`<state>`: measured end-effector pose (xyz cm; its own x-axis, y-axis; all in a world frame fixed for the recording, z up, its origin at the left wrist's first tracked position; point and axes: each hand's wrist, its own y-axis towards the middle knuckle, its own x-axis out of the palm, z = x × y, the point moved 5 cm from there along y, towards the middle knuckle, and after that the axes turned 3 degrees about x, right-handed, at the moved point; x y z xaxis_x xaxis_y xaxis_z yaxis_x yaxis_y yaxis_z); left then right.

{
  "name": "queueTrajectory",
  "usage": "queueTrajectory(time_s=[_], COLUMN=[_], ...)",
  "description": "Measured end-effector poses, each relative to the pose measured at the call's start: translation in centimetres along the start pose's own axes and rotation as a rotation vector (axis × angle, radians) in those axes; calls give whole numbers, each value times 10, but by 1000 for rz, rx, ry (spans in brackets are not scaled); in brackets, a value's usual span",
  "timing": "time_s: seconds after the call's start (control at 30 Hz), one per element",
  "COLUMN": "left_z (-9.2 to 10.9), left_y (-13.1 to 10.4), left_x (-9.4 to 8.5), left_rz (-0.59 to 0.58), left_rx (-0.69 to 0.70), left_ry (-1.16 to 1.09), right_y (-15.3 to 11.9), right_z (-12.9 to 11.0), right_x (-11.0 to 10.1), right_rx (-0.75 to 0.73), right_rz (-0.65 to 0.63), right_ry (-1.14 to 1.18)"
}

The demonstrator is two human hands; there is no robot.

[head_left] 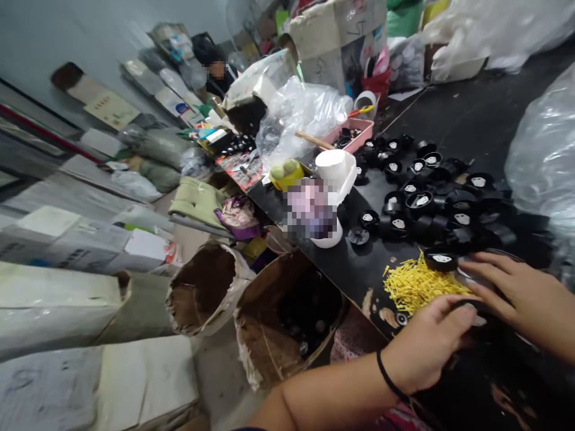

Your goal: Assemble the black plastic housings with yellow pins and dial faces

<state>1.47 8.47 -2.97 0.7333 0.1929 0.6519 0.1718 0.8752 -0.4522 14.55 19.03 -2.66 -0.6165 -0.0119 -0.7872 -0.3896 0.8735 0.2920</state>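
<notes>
My left hand [433,347], with a dark band on the wrist, is low on the black worktop. Its thumb and fingers are curled together around a dark part, mostly hidden and blurred. My right hand [516,287] reaches in from the right, fingers stretched and slightly apart, their tips close to a black round cap [442,259] with a white face. I cannot tell whether they touch it. Beside both hands is a heap of short yellow sticks [420,284]. A small metallic ring [401,319] lies near the table edge.
Many black round caps [417,200] cover the worktop. A white cup [331,167], a pink tray [359,131] and plastic bags [305,114] stand farther back. Below the edge is a large open carton [260,329] with black parts. Another person [215,75] is in the background.
</notes>
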Motion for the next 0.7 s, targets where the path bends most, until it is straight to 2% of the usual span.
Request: queueTrajectory(time_s=[0.07, 0.13, 0.2, 0.33, 0.47, 0.6, 0.7], left_z=[1, 2, 2, -2, 0, -9, -22], left_y=[0, 0, 2, 7, -5, -27, -36], left_x=[1, 1, 0, 2, 3, 1, 4], left_rz=[2, 14, 26, -39, -82, -124, -187], left_rx=[9, 31, 58, 47, 35, -103, -234], left_ry=[9, 50, 80, 76, 89, 116, 103], right_y=[-13, -31, -47, -77, -107, -132, -138], right_z=[-1, -8, -18, -37, -51, -51, -49], right_x=[-5, -17, -32, -49, -61, -61, -61], right_rx=[-97, -143, -113, -28, 18, 83, 127], right_rz=[-86, -107, -83, -73, -55, -88, -14], right_ry=[-96, -188, -248, -323, -258, -196, -204])
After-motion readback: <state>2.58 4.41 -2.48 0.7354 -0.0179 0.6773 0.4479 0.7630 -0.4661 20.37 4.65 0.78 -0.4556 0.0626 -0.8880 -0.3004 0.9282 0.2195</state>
